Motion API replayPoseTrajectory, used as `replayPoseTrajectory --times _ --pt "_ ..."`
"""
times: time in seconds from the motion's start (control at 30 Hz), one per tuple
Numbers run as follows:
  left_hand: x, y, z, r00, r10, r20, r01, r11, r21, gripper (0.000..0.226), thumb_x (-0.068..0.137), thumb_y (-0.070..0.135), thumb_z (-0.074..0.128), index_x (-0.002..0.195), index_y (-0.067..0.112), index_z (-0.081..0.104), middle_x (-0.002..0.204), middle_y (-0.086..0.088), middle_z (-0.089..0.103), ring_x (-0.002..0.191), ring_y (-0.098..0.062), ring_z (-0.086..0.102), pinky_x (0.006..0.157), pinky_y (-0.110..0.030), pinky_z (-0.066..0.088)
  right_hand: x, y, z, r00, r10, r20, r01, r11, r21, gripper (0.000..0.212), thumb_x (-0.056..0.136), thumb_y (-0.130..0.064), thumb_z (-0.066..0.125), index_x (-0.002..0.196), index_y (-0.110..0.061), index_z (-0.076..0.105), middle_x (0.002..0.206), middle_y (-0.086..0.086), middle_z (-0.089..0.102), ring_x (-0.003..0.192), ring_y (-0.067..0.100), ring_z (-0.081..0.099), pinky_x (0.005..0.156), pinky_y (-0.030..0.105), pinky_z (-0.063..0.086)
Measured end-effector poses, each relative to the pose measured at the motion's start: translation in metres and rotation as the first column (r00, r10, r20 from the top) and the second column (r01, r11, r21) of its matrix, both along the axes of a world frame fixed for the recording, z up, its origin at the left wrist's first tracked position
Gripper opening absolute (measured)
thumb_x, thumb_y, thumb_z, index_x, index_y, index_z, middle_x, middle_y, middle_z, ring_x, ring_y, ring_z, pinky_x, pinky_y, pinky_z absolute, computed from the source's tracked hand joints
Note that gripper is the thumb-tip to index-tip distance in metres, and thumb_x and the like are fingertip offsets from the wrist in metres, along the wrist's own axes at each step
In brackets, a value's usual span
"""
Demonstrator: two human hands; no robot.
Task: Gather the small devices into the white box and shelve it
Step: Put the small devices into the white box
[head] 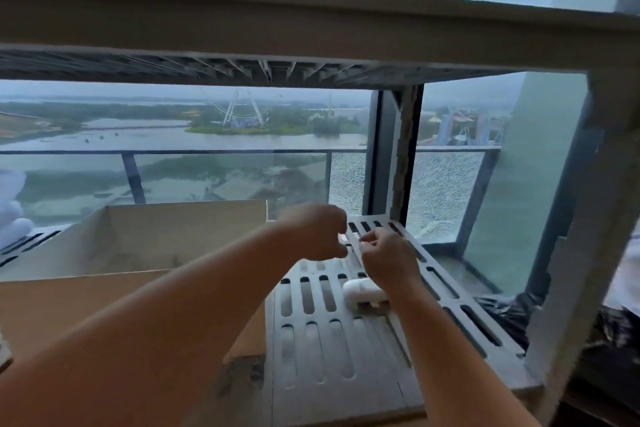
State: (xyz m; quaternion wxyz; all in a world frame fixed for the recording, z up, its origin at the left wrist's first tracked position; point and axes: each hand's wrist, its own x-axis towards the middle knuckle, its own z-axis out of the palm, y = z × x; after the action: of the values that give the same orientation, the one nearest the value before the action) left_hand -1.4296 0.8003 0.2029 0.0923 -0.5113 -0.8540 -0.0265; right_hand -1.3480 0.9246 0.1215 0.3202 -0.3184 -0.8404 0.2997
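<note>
Both my hands reach over a grey slotted shelf (pixel 322 340). My left hand (pixel 320 234) has its fingers curled, pinching something small and pale that I cannot make out. My right hand (pixel 386 255) is close beside it, fingers closed on the same small white bit. A small white rounded device (pixel 362 291) lies on the shelf under my right wrist, partly hidden by it. An open cardboard box (pixel 145 243) stands on the shelf to the left, its flap toward me. No white box is in view.
Another shelf level (pixel 311 28) runs overhead. A shelf post (pixel 581 236) stands at the right. Behind the shelf is a window with a balcony railing (pixel 207 152). Something white and fluffy (pixel 12 204) sits at the far left. Dark clutter (pixel 609 333) lies low right.
</note>
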Motion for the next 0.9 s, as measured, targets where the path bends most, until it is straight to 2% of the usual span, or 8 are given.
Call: replayPoseTrajectory --times 0.17,0.37,0.47,0.6,0.7,0.77,0.8,0.9 --pt "0.008 0.03 -0.029 0.996 0.044 0.08 -0.036 0.994 -0.103 0.045 0.086 0.043 0.072 0.125 0.023 0.065 0.121 0.002 0.068 0.11 -0.023 0.064 0.09 -0.043 0.057 0.016 0.022 -0.012 0.999 -0.016 0.038 0.017 1.0 -0.016 0.022 0.091 -0.018 0.054 0.102 -0.014 0.073 0.102 0.009 0.075 0.099 0.03 0.067 0.08 0.034 0.049" --pt "0.013 0.054 -0.064 0.989 0.069 0.133 -0.042 0.98 -0.196 0.056 0.085 0.052 0.073 0.127 0.017 0.064 0.124 0.0 0.067 0.113 -0.022 0.061 0.095 -0.043 0.054 0.03 0.039 -0.018 0.999 -0.002 0.035 0.003 0.999 -0.047 0.025 0.093 -0.015 0.052 0.107 -0.015 0.073 0.106 0.008 0.075 0.099 0.027 0.067 0.075 0.029 0.045" --pt "0.014 0.062 -0.076 0.983 0.092 0.16 -0.056 0.975 -0.215 0.051 0.085 0.049 0.07 0.126 0.018 0.066 0.122 0.001 0.067 0.11 -0.02 0.062 0.094 -0.042 0.055 0.032 0.044 -0.02 1.0 0.007 0.027 -0.005 0.998 -0.064 0.026 0.094 -0.013 0.051 0.108 -0.016 0.073 0.107 0.008 0.075 0.099 0.027 0.067 0.077 0.029 0.047" --pt "0.012 0.067 -0.083 0.975 0.106 0.198 -0.067 0.979 -0.192 0.03 0.086 0.041 0.067 0.105 0.018 0.073 0.097 0.002 0.071 0.088 -0.017 0.065 0.081 -0.037 0.059 0.031 0.049 -0.025 0.999 0.041 0.023 -0.038 0.991 -0.129 0.035 0.09 -0.004 0.044 0.109 -0.016 0.071 0.111 0.007 0.072 0.094 0.021 0.06 0.074 0.029 0.042" --pt "0.008 0.065 -0.08 0.976 0.106 0.19 -0.079 0.986 -0.145 0.026 0.08 0.044 0.071 0.091 0.021 0.072 0.083 0.004 0.069 0.077 -0.014 0.064 0.067 -0.031 0.057 0.028 0.05 -0.026 0.998 0.053 -0.024 -0.057 0.979 -0.193 0.039 0.088 -0.001 0.042 0.111 -0.013 0.071 0.113 0.007 0.07 0.098 0.021 0.061 0.076 0.03 0.044" --pt "0.005 0.06 -0.072 0.979 0.109 0.173 -0.092 0.99 -0.103 0.026 0.077 0.045 0.072 0.092 0.024 0.071 0.083 0.007 0.068 0.075 -0.011 0.063 0.062 -0.028 0.053 0.025 0.051 -0.026 0.996 0.045 -0.078 -0.062 0.969 -0.239 0.039 0.087 0.0 0.043 0.111 -0.011 0.072 0.112 0.008 0.071 0.1 0.022 0.063 0.081 0.032 0.05" --pt "0.004 0.058 -0.067 0.979 0.115 0.166 -0.102 0.991 -0.087 0.028 0.075 0.044 0.071 0.095 0.024 0.072 0.085 0.007 0.069 0.077 -0.011 0.063 0.065 -0.03 0.056 0.024 0.05 -0.025 0.994 0.042 -0.1 -0.067 0.962 -0.264 0.038 0.086 0.0 0.044 0.11 -0.011 0.072 0.111 0.009 0.071 0.099 0.022 0.064 0.084 0.035 0.053" --pt "0.0 0.05 -0.052 0.982 0.141 0.127 -0.134 0.989 -0.062 0.033 0.071 0.043 0.07 0.098 0.024 0.075 0.088 0.007 0.071 0.076 -0.013 0.067 0.067 -0.032 0.061 0.018 0.045 -0.022 0.987 0.064 -0.15 -0.112 0.932 -0.345 0.031 0.086 -0.001 0.045 0.1 -0.014 0.07 0.103 0.011 0.07 0.094 0.027 0.067 0.086 0.049 0.058"
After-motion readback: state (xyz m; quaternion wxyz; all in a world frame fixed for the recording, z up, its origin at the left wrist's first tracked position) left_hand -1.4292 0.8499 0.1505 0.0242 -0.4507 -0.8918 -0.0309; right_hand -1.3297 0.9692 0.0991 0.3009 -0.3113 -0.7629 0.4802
